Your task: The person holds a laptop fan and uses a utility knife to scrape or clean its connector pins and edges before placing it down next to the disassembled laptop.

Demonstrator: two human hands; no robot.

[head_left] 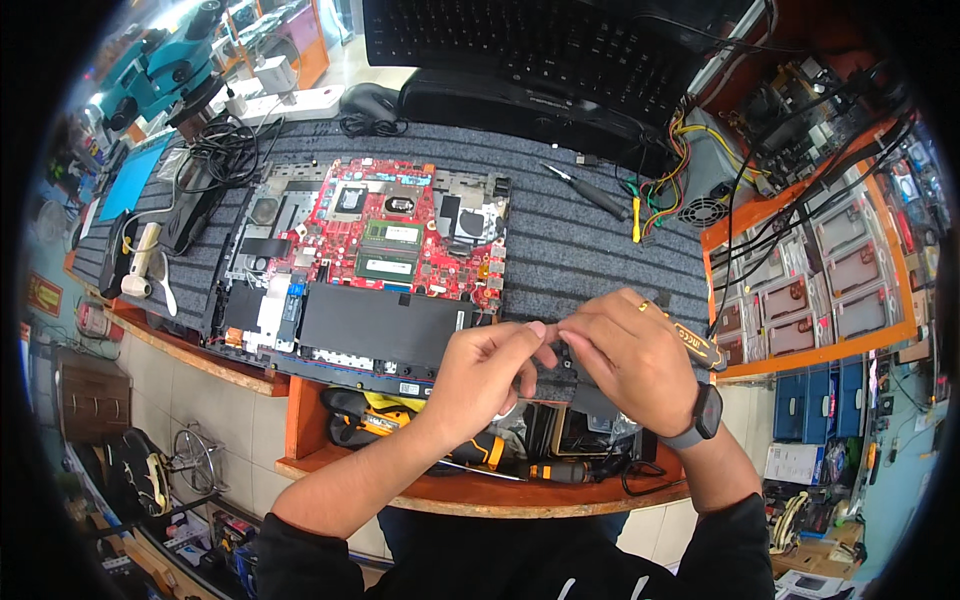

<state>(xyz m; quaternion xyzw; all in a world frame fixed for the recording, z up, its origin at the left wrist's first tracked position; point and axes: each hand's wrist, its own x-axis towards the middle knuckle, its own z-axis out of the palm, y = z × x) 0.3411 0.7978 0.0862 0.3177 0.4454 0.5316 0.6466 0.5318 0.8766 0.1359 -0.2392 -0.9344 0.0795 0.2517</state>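
My left hand (485,375) and my right hand (630,360) meet at the fingertips near the lower right of an opened laptop. Both have closed fingers around something too small to make out. A yellow-and-black tool handle (700,345) shows just behind my right hand; whether it is held I cannot tell. The laptop (270,320) has a red circuit board (440,260), two green memory sticks (385,268) and a black battery (375,322). It lies on a grey ribbed mat (570,255).
A computer keyboard (520,40) and mouse (365,100) are at the back. A microscope (160,70) and coiled cables (225,150) stand left. A dark screwdriver (590,190), power supply with wires (705,205) and cased parts (790,300) are right. A shelf (300,465) below holds tools.
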